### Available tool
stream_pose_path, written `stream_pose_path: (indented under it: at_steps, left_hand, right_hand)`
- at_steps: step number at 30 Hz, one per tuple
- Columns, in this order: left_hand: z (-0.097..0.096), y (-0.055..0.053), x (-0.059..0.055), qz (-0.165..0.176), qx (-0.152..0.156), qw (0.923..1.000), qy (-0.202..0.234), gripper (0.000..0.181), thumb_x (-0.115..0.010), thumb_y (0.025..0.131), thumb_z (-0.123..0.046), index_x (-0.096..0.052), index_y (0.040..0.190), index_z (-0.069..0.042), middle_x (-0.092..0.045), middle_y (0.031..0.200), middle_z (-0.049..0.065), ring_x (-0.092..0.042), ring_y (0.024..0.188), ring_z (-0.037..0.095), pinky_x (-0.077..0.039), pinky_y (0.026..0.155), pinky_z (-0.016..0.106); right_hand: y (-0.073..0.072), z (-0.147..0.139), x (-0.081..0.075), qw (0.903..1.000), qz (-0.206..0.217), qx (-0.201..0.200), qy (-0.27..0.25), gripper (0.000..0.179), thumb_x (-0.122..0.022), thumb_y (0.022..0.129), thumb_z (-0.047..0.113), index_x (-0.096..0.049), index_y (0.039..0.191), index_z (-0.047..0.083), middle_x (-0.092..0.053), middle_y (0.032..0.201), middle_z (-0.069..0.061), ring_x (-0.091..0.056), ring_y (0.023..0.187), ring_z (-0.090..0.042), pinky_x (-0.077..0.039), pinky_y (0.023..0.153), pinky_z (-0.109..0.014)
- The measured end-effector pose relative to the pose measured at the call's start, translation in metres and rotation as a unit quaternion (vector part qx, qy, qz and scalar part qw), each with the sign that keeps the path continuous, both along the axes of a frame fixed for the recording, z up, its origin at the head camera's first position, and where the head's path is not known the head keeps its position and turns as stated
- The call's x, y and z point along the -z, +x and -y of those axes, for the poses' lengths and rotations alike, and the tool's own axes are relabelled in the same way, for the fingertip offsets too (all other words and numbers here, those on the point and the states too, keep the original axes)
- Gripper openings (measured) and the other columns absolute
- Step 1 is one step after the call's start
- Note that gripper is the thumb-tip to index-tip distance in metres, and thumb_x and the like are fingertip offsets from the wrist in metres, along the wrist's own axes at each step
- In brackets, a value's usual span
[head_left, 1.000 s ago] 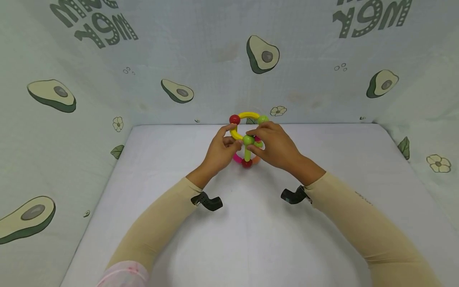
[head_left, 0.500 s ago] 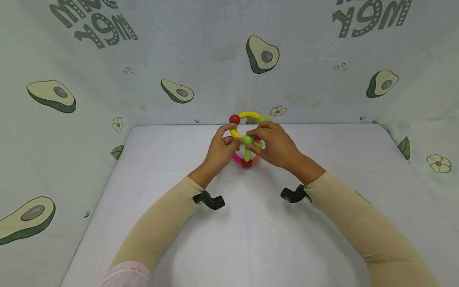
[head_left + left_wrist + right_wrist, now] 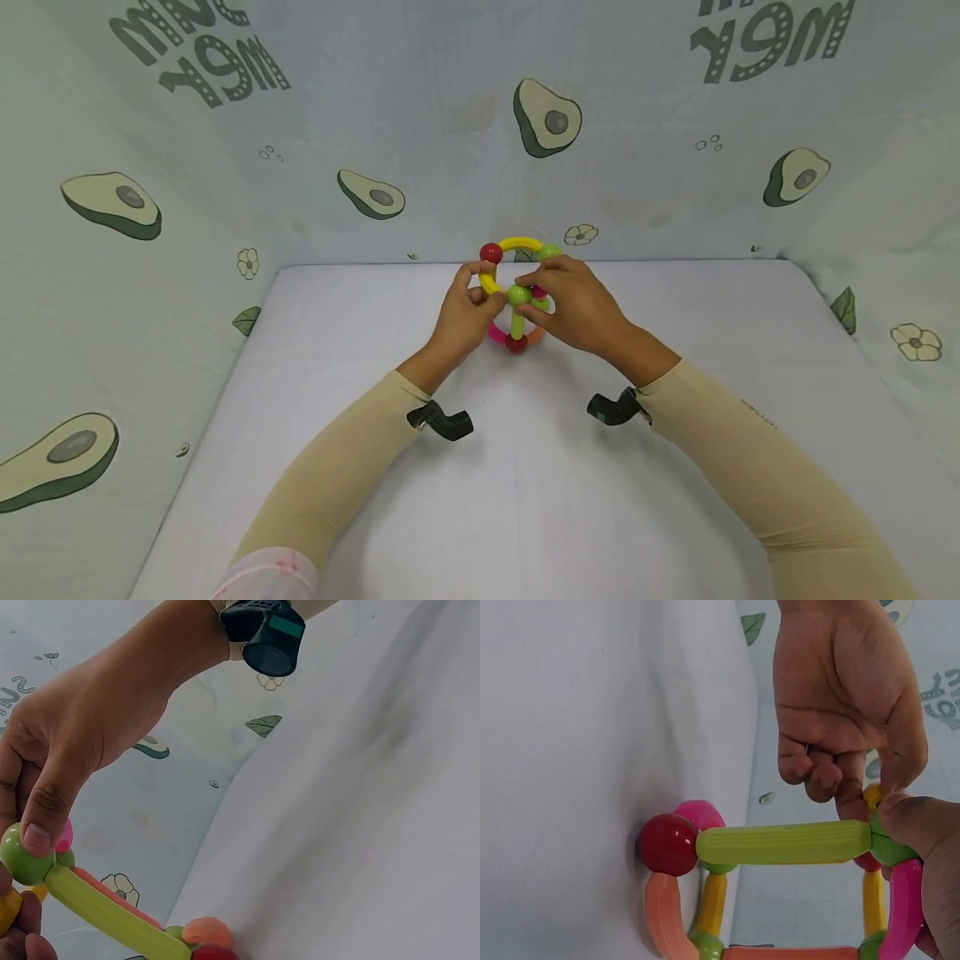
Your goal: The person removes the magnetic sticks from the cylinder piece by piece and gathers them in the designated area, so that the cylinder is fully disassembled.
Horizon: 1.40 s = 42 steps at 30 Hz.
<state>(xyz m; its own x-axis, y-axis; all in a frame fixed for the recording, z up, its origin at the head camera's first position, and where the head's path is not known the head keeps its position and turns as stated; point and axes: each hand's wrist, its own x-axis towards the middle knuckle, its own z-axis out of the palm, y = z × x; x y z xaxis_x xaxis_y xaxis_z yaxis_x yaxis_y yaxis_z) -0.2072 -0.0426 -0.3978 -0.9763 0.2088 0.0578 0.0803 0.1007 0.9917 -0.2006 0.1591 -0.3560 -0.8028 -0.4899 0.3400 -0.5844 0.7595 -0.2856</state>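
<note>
A toy frame of coloured magnetic sticks and balls stands at the table's far side. Its lime stick [image 3: 787,841] runs from a red ball [image 3: 667,844] at the table up to a green ball [image 3: 519,295]. My right hand [image 3: 581,304] pinches that green ball between thumb and fingers. With thumb and fingertips my left hand [image 3: 467,312] holds a curved yellow stick [image 3: 490,280], whose end meets the green ball. Another red ball [image 3: 491,252] and a yellow arch [image 3: 521,242] form the top. Curved pink [image 3: 905,907] and orange sticks [image 3: 671,915] show lower down; fingers partly hide the joints.
The white-covered table [image 3: 517,500] reaches back to a cloth wall [image 3: 450,125] printed with avocados. Black wrist cameras, one on the left wrist [image 3: 442,421] and one on the right [image 3: 615,408], hang just above the table.
The left wrist and forearm have shifted slightly to the right. Both hands keep their hold, and the toy frame stands as before.
</note>
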Motion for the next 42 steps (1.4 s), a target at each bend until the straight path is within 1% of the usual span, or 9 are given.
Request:
stream_pose_path:
  at_steps: [4,8,11,14,20,29,38,40,42]
  left_hand:
    - [0.002,0.0,0.002,-0.002,-0.002,1.0,0.001,0.061,-0.063,0.102,-0.015,-0.03,0.153,-0.022,-0.066,0.107,0.029,-0.044,0.064,0.015,-0.039,0.058,0.024]
    - [0.005,-0.002,0.006,0.005,-0.01,0.9999,-0.01,0.071,-0.066,0.101,-0.018,-0.022,0.157,-0.017,-0.069,0.108,0.019,-0.054,0.076,0.017,-0.047,0.067,0.023]
    - [0.008,-0.003,0.009,0.006,-0.018,0.9994,-0.029,0.07,-0.067,0.1,-0.019,-0.025,0.156,-0.014,-0.07,0.106,0.012,-0.059,0.083,0.019,-0.05,0.072,0.024]
    - [0.011,-0.005,0.013,0.005,-0.023,0.9987,-0.045,0.069,-0.068,0.099,-0.019,-0.029,0.155,-0.011,-0.07,0.109,0.01,-0.06,0.086,0.021,-0.051,0.073,0.026]
    - [0.017,-0.009,0.021,-0.002,-0.03,0.9975,-0.064,0.071,-0.071,0.097,-0.018,-0.031,0.155,-0.006,-0.069,0.112,0.011,-0.062,0.09,0.022,-0.053,0.075,0.026]
    - [0.024,-0.014,0.028,-0.016,-0.05,0.9936,-0.099,0.069,-0.073,0.095,-0.017,-0.036,0.152,-0.01,-0.066,0.114,0.01,-0.058,0.089,0.021,-0.053,0.073,0.026]
    - [0.025,-0.014,0.029,-0.021,-0.054,0.993,-0.104,0.067,-0.073,0.095,-0.014,-0.037,0.151,-0.01,-0.062,0.116,0.009,-0.056,0.089,0.021,-0.053,0.072,0.026]
    - [0.026,-0.013,0.028,-0.025,-0.051,0.9923,-0.111,0.068,-0.072,0.095,-0.015,-0.036,0.152,-0.01,-0.061,0.118,0.009,-0.057,0.091,0.021,-0.053,0.072,0.026]
    - [0.026,-0.012,0.027,-0.033,-0.047,0.9914,-0.118,0.069,-0.072,0.095,-0.015,-0.035,0.153,-0.01,-0.059,0.121,0.009,-0.058,0.093,0.022,-0.054,0.073,0.027]
  right_hand:
    - [0.0,0.0,0.001,1.0,0.0,-0.001,-0.001,0.047,-0.085,0.087,0.028,-0.071,0.126,0.007,-0.07,0.109,-0.006,-0.052,0.119,-0.028,-0.05,0.097,-0.046]
    - [0.0,0.0,0.001,1.0,-0.001,-0.001,-0.001,0.046,-0.085,0.087,0.028,-0.072,0.125,0.007,-0.071,0.109,-0.006,-0.052,0.12,-0.029,-0.05,0.098,-0.046]
    - [0.0,0.0,0.001,1.0,0.0,0.002,-0.002,0.046,-0.085,0.087,0.028,-0.072,0.125,0.007,-0.071,0.11,-0.006,-0.052,0.12,-0.029,-0.05,0.098,-0.046]
    - [0.0,-0.001,0.001,1.0,0.002,0.005,-0.002,0.046,-0.085,0.087,0.028,-0.072,0.126,0.007,-0.07,0.111,-0.007,-0.052,0.12,-0.029,-0.05,0.098,-0.046]
    - [0.001,-0.001,0.0,1.0,0.003,0.007,0.001,0.047,-0.086,0.086,0.028,-0.072,0.126,0.007,-0.07,0.113,-0.008,-0.051,0.122,-0.03,-0.05,0.099,-0.047]
    - [0.0,-0.001,0.001,0.9999,0.013,0.01,0.001,0.047,-0.085,0.087,0.028,-0.071,0.127,0.008,-0.07,0.113,-0.007,-0.05,0.124,-0.03,-0.048,0.102,-0.048]
    - [0.001,0.0,0.002,0.9996,0.021,0.017,0.009,0.047,-0.084,0.088,0.029,-0.071,0.128,0.008,-0.07,0.117,-0.007,-0.048,0.128,-0.03,-0.047,0.104,-0.049]
    - [0.001,0.0,0.003,0.9997,0.017,0.016,0.01,0.048,-0.084,0.088,0.029,-0.07,0.129,0.008,-0.071,0.116,-0.007,-0.048,0.129,-0.031,-0.045,0.106,-0.05]
    - [0.001,0.0,0.003,0.9998,0.008,0.013,0.011,0.051,-0.085,0.087,0.029,-0.069,0.131,0.008,-0.07,0.121,-0.008,-0.047,0.13,-0.031,-0.042,0.109,-0.051]
